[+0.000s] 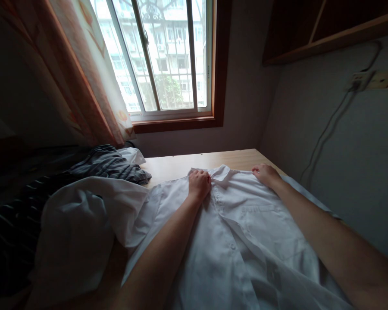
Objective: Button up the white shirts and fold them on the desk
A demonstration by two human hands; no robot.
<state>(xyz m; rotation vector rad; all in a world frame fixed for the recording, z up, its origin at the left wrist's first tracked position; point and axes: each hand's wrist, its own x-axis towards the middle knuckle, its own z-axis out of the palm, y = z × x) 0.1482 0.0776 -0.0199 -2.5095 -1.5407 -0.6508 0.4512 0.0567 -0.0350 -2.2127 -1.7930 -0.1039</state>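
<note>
A white button-up shirt (207, 241) lies spread front side up, its collar (222, 173) at the far end and one sleeve (80, 224) reaching out to the left. My left hand (199, 184) is closed on the shirt at the left side of the collar. At the shirt's right shoulder, near the far edge, my right hand (265, 174) has its fingers curled and pressed together on the cloth. The undersides of both hands are hidden.
Beyond the shirt, a light wooden table (200, 160) ends near the wall and window. Dark striped clothes (106, 165) are heaped at the left, below a curtain (80, 73). A cable (325, 129) hangs on the right wall, near a shelf (336, 43).
</note>
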